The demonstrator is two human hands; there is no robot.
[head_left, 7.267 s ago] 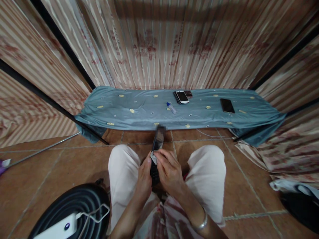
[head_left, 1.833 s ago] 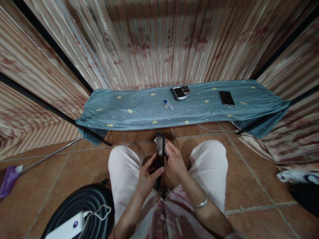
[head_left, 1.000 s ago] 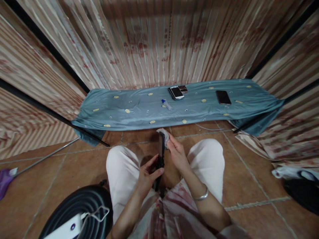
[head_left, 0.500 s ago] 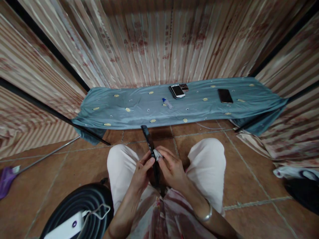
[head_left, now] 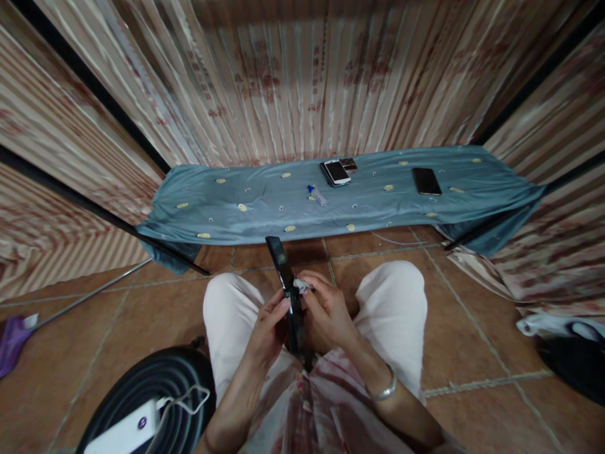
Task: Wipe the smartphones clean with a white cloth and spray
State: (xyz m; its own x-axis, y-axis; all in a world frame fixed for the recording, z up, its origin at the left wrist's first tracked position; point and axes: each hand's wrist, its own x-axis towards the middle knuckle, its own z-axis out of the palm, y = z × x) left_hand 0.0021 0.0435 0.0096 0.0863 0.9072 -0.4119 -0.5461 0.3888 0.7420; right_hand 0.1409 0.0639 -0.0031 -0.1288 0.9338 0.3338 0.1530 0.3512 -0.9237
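Between my knees stands a long black device [head_left: 280,261] of two glossy flat halves joined near the middle, by its look an open flip phone. My left hand [head_left: 269,325] is closed on its left side, near the joint, with the thumb on top. My right hand [head_left: 328,309] pinches a crumpled whitish-grey cloth [head_left: 302,286] beside the joint; I cannot tell whether the cloth touches the phone. The lower end of the phone is in shadow near my lap.
On the teal cloth-covered bench [head_left: 255,221] lie a white-framed phone [head_left: 337,171] on a dark one, a small dark card-like piece [head_left: 348,164], a blue-capped clear bottle [head_left: 316,195] and a dark phone [head_left: 426,181]. A black coil [head_left: 165,372] carries a white power bank [head_left: 125,432].
The phone has turned a little, so more of its flat faces shows. My right hand and the cloth have shifted slightly right, away from the joint. The left hand keeps its hold.
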